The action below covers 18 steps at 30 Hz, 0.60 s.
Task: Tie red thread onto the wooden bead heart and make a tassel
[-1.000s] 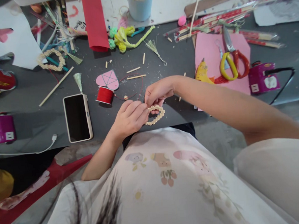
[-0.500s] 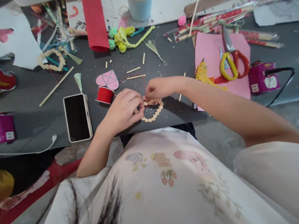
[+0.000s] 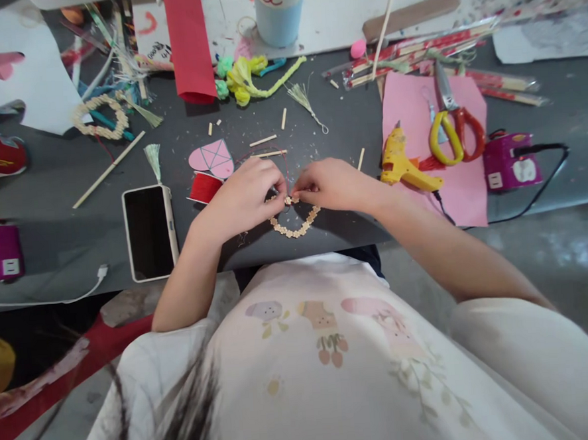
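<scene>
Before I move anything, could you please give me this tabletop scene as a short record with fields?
Left hand: at the far left edge of the pale beaded loop; exact grip hidden
Right hand: pinches the loop's far right edge
Left of left hand: spool of red thread; phone farther out
Right side: yellow glue gun and scissors, resting on pink sheet
Far left: second beaded loop

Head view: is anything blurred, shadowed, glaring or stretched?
Head view: the hair is blurred; the loop is slightly soft. Also head view: shadow darkens the desk below the right hand; pale glare marks the floor at picture right; the right sleeve looks stretched.
</scene>
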Tool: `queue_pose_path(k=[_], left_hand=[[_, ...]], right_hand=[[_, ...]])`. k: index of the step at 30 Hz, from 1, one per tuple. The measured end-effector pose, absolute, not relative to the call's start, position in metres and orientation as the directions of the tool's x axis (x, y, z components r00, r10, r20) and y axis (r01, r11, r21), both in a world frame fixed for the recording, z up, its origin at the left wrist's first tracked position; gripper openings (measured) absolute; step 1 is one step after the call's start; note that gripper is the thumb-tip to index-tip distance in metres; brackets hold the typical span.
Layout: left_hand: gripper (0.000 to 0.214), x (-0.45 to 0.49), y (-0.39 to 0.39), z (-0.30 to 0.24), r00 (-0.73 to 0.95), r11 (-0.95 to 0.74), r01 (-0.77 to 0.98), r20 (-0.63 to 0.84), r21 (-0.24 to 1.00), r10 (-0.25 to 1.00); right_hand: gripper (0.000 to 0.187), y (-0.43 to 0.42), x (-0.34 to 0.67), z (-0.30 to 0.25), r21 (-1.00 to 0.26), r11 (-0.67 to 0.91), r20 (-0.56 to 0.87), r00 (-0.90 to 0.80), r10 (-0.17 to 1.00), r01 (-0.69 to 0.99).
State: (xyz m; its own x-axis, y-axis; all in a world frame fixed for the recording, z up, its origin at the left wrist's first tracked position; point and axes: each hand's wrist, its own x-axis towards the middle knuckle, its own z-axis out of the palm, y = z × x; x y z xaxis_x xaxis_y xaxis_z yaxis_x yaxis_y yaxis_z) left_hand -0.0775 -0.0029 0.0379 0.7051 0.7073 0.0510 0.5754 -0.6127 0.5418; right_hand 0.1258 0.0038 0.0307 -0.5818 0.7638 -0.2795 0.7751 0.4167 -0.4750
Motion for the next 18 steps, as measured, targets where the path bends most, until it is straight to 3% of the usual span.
queue_pose_path(k=[7,15,18], left_hand=[[0.009,-0.078,-0.003,0.04,0.714,-0.598,0.583,0.005,0.551,0.7],[0.007,-0.08,-0.004,0.038,0.73,-0.578,0.57,-0.038,0.584,0.682],[0.006,-0.079,-0.004,0.036,0.728,-0.581,0.573,-0.034,0.578,0.685]], right_hand=[[0.018,-0.008,0.128,0.022,-0.614,0.341,-0.234,-0.576,0.783,0.712],[0.019,-0.022,0.127,0.021,-0.609,0.457,-0.118,-0.643,0.757,0.649],[0.018,-0.027,0.124,0.02,-0.674,0.406,-0.08,-0.607,0.791,0.617]])
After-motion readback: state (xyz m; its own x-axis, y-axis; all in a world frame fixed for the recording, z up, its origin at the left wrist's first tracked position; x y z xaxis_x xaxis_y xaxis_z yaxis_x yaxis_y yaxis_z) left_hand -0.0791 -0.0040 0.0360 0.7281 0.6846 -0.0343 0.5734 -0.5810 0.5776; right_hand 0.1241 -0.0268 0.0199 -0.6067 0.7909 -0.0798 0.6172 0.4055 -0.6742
